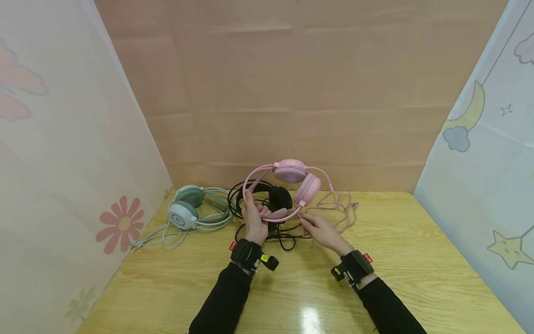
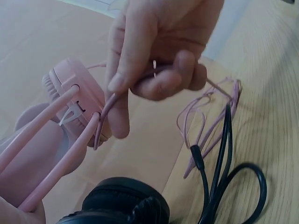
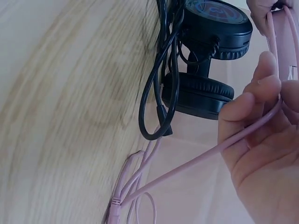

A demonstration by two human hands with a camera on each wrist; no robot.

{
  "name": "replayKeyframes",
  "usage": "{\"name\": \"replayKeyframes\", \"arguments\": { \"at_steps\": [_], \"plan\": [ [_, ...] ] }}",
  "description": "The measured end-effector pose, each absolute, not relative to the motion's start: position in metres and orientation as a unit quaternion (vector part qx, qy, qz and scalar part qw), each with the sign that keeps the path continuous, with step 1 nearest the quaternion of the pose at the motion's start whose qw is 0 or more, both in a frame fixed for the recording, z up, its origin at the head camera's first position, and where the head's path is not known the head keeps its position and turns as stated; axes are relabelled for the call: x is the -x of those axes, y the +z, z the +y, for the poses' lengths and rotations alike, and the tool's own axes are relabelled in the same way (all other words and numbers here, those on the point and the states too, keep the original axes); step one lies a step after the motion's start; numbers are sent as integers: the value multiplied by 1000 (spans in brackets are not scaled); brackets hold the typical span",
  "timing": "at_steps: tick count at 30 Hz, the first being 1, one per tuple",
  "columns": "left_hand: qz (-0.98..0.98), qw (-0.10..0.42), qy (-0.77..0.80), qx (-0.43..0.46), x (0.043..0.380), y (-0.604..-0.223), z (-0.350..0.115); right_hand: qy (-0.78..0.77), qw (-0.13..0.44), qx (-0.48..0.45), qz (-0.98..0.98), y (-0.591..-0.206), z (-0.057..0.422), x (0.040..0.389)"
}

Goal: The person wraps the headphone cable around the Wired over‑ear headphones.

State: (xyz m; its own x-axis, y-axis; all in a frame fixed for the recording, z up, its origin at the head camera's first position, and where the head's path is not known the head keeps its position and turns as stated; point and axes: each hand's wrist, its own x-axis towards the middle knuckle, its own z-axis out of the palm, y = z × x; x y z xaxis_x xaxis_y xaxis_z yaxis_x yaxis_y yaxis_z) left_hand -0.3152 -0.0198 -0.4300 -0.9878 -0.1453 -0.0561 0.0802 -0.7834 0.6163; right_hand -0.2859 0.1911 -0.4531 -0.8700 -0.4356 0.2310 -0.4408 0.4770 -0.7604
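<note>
Pink headphones [image 1: 308, 189] are held up off the table by my left hand [image 1: 254, 218], which grips the headband. My right hand [image 1: 320, 231] pinches the pink cable [image 3: 205, 156] close to the lower ear cup, and in the left wrist view the cable [image 2: 108, 105] runs between its thumb and fingers. From there the cable drops to a loose tangle on the table. Behind and below the pink pair lie black headphones [image 1: 280, 198], partly hidden by my left hand. Their black cable [image 2: 259, 196] loops over the wood.
Green and white headphones [image 1: 183, 214] lie at the left of the table [image 1: 375, 241], their pale cable [image 1: 167, 236] spread around them. A brown paper wall [image 1: 342, 93] closes the back, and patterned panels [image 1: 479, 176] stand at both sides.
</note>
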Motion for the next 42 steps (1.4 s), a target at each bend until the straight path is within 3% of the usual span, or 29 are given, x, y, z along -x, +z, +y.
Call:
{"name": "replayKeyframes", "arguments": {
  "at_steps": [18,29,42],
  "plan": [
    [-452,154,-878,20,321,-429,-29,400,35,-236,-885,-417,215,282],
    [-468,139,-872,23,322,-426,-37,368,88,-262,-888,-398,235,294],
    [-510,118,-849,75,324,-424,-52,361,69,-233,-900,-377,254,293]
  ]
}}
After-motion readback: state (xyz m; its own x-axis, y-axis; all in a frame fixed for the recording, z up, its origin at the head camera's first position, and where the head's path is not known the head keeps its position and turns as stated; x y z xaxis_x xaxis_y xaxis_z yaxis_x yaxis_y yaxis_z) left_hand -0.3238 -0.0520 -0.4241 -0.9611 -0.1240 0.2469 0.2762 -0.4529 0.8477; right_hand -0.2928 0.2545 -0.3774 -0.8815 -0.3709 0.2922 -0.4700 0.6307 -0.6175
